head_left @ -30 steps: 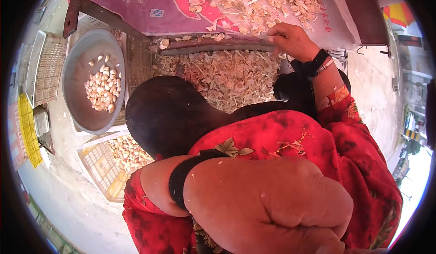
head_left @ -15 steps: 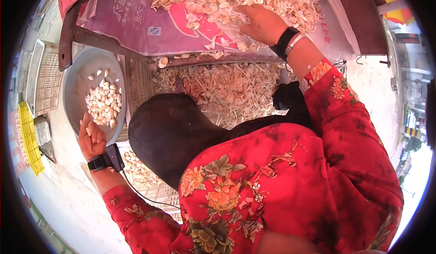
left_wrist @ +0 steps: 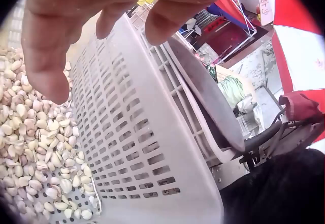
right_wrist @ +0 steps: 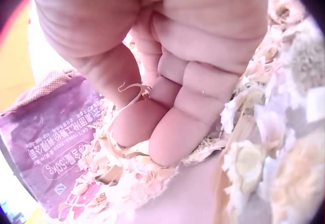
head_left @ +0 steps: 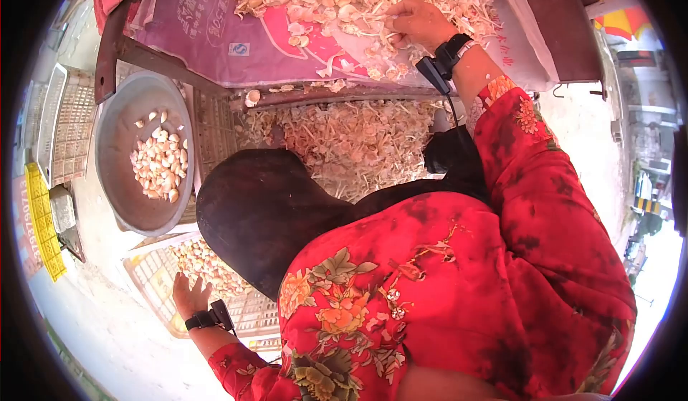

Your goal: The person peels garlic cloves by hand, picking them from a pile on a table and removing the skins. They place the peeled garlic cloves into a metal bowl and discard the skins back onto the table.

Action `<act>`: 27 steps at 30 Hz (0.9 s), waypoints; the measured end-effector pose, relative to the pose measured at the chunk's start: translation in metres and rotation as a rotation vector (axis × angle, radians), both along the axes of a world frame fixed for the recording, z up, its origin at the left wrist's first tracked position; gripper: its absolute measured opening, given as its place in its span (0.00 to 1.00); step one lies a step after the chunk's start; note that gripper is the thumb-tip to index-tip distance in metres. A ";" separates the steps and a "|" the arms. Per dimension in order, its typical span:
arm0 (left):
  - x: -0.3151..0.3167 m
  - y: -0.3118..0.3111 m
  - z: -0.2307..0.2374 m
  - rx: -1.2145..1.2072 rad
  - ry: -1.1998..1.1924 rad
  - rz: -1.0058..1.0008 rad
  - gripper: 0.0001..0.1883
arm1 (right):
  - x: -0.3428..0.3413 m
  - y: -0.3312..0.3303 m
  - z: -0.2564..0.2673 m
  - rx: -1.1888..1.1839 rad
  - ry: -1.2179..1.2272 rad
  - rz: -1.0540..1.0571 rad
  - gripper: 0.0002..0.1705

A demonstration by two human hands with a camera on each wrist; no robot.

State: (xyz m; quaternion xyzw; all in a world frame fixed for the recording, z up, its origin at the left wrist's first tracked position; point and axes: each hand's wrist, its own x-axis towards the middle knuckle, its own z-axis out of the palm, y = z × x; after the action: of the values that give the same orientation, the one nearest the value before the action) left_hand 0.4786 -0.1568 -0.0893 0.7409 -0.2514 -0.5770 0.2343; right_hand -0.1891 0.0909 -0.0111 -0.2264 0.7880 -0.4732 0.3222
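My left hand (head_left: 190, 295) hovers over a pale plastic basket (left_wrist: 175, 178) of garlic cloves (left_wrist: 30, 148), its fingers spread and holding nothing. In the left wrist view those fingers (left_wrist: 48, 56) hang above the cloves, beside the slotted basket wall. On the table, my right hand (head_left: 424, 25) is down in a heap of dry garlic skins and stalks (head_left: 322, 3). Its fingers (right_wrist: 175, 137) are curled against the thumb, and a thin strand of dry garlic skin (right_wrist: 133, 99) shows between them.
A grey bowl (head_left: 115, 193) with garlic cloves (head_left: 159, 168) stands left of the person's knee. Under the table edge lies another heap of garlic skins (head_left: 344, 132). A purple printed sack (head_left: 208, 50) covers the tabletop. Another slotted basket (head_left: 70, 129) stands beyond the bowl.
The left hand swung from in front of the head camera to the bowl's edge, then back over the basket of cloves. The right hand moved from the table edge into the skins and curled its fingers.
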 end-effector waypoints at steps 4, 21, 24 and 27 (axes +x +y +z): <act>-0.066 0.009 0.065 -0.223 0.374 -0.353 0.20 | 0.002 0.022 -0.002 -0.199 -0.226 -0.120 0.15; -0.440 0.143 0.124 -0.085 0.797 -1.338 0.14 | 0.086 0.056 0.049 -0.531 -0.622 0.163 0.13; -0.446 0.142 0.111 -0.029 0.820 -1.401 0.10 | 0.091 0.052 0.038 -0.475 -0.588 0.180 0.15; -0.443 0.141 0.111 0.026 0.858 -1.337 0.07 | 0.099 0.050 0.041 -0.514 -0.604 0.154 0.15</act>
State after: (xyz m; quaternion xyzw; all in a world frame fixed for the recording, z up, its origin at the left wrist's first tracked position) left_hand 0.0357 -0.0162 0.0214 0.1488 -0.5240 -0.8333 -0.0943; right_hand -0.0897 0.1405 0.0301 -0.2089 0.4945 -0.6747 0.5066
